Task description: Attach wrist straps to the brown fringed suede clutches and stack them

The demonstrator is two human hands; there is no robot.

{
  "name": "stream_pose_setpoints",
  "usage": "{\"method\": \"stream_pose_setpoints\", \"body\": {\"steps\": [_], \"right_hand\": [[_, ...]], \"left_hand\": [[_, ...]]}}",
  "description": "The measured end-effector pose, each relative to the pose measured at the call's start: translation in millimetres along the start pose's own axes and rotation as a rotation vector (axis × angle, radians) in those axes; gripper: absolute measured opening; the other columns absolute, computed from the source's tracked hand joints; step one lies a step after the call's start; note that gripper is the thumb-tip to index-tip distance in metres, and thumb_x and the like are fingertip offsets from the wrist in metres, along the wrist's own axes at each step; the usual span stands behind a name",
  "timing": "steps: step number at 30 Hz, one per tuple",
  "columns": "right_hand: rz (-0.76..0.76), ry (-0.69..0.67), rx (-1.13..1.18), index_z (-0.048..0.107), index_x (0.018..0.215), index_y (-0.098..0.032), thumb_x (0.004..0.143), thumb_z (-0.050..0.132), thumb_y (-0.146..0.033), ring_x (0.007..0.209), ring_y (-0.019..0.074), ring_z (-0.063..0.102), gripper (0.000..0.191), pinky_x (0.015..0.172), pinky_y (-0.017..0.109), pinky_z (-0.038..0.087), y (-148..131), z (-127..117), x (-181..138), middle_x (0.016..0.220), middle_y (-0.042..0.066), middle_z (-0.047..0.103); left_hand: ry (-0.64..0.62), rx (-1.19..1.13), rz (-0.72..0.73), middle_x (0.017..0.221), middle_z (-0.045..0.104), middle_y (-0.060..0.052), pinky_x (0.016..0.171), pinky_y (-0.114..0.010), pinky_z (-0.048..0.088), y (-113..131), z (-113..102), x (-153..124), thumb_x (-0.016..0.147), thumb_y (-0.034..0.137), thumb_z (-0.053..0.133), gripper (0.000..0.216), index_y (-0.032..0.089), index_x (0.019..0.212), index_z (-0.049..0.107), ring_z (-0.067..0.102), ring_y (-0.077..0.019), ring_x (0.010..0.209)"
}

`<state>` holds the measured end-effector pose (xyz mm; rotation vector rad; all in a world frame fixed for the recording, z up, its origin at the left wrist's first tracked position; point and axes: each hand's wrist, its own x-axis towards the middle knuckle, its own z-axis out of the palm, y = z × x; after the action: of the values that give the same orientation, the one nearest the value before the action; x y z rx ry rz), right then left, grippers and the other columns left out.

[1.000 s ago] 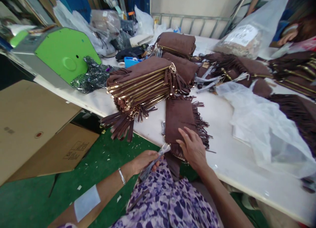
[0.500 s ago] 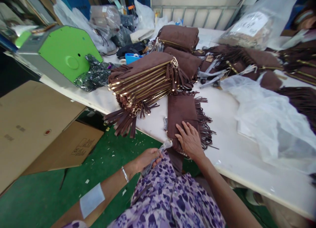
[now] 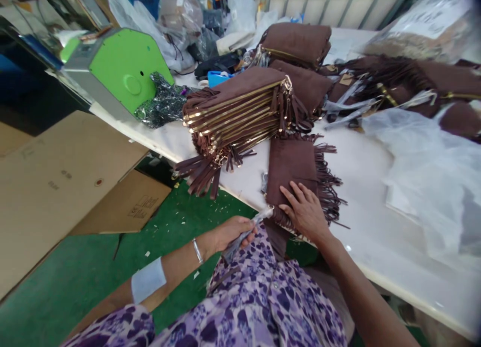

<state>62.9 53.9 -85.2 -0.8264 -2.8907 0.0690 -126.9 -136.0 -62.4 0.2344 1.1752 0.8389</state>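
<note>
One brown, rectangular, suede-like fringed bag, on the white bench at one o'clock from the left hand, whose grip pinched a plastic-wrapped strip; the right hand, fingers spread, had settled flatter, apparently steadying it.

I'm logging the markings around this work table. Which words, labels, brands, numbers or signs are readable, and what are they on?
No text is readable.
Lower cardboard flap: dark print, too small to read.
Larger cardboard panel: faint marks, too blurred to read.
Clear plastic bag, upper right: white label with writing, too blurred to read.
Brown fringed bag under the right hand: no lettering visible.
</note>
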Motion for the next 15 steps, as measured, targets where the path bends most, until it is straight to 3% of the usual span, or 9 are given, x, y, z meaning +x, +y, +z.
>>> {"method": "stream_pose_setpoints", "body": {"steps": [5,9,13,15], "right_hand": [[-0.006,0.017,0.067,0.038,0.147,-0.027,0.098,0.041,-0.049,0.142,0.0327,0.026,0.054,0.111,0.051,0.029,1,9,1,0.155,0.010,0.030],[0.021,0.003,0.096,0.040,0.147,-0.028,0.099,0.040,-0.047,0.142,0.0324,0.024,0.052,0.112,0.051,0.029,-4,-3,-2,0.155,0.010,0.031],[0.069,-0.043,0.178,0.041,0.145,-0.032,0.096,0.044,-0.053,0.142,0.0300,0.026,0.053,0.113,0.052,0.027,-6,-17,-5,0.154,0.007,0.033],[0.099,-0.026,0.245,0.040,0.145,-0.034,0.094,0.048,-0.054,0.142,0.0295,0.028,0.056,0.113,0.051,0.029,1,-23,-3,0.154,0.007,0.033]], "left_hand": [[-0.003,-0.010,-0.006,0.064,0.057,0.000,0.043,-0.019,0.039,-2,-3,1,0.076,0.051,0.070,0.039,0.014,0.084,0.061,0.049,-0.0089,0.047],[0.038,0.003,-0.031,0.060,0.056,0.001,0.043,-0.019,0.037,-3,9,-12,0.072,0.054,0.072,0.043,0.015,0.082,0.061,0.046,-0.0088,0.045],[0.209,0.166,0.040,0.056,0.054,0.004,0.042,-0.020,0.036,0,29,-20,0.077,0.066,0.063,0.048,0.018,0.080,0.062,0.044,-0.0090,0.042],[0.316,0.342,0.175,0.059,0.057,0.003,0.047,-0.023,0.043,11,43,-16,0.085,0.063,0.057,0.046,0.018,0.080,0.063,0.051,-0.0113,0.046]]}}
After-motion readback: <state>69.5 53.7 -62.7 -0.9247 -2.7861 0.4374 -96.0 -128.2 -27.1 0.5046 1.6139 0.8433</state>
